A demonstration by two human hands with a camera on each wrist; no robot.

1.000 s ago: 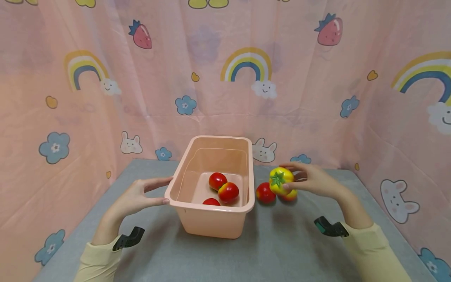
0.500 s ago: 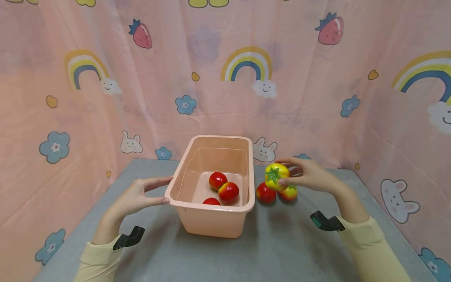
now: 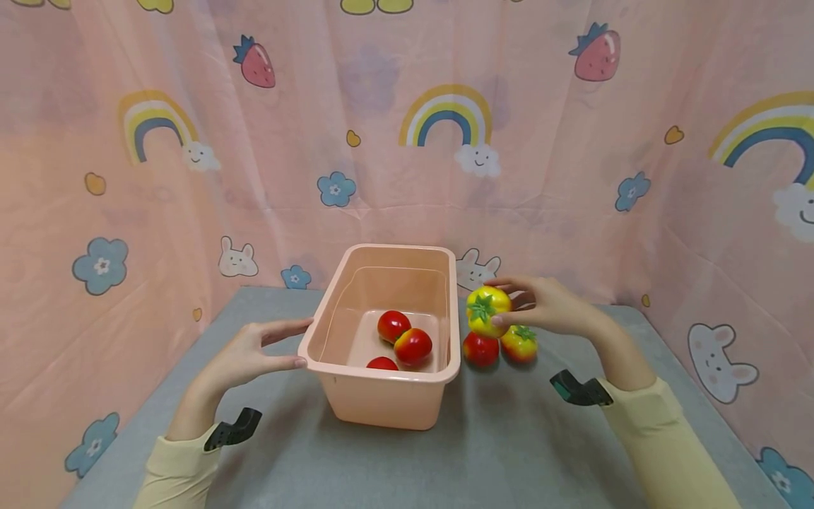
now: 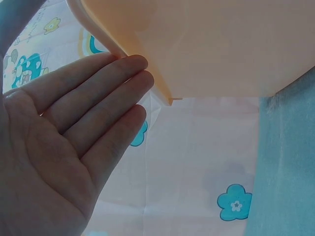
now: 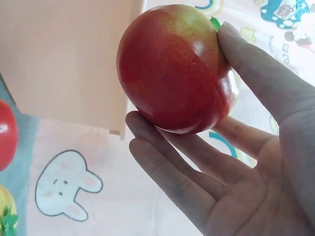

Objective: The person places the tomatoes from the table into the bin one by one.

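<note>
My right hand holds a tomato between thumb and fingers, raised beside the bin's right wall. It is yellow around its green leafy top; the right wrist view shows its red underside. Fingertips of my left hand touch the left rim of a peach plastic bin, its fingers straight in the left wrist view. Inside the bin lie three red tomatoes, the nearest partly hidden by the front wall. Below the held tomato, a red tomato and a yellow-red tomato rest on the table.
A grey cloth covers the table. Behind and at both sides hangs a pink curtain printed with rainbows, rabbits and flowers. Black wrist devices sit on the left cuff and the right cuff.
My right hand has lifted the tomato up and moved it left toward the bin, uncovering the yellow-red tomato beneath. My left hand and the bin stay put.
</note>
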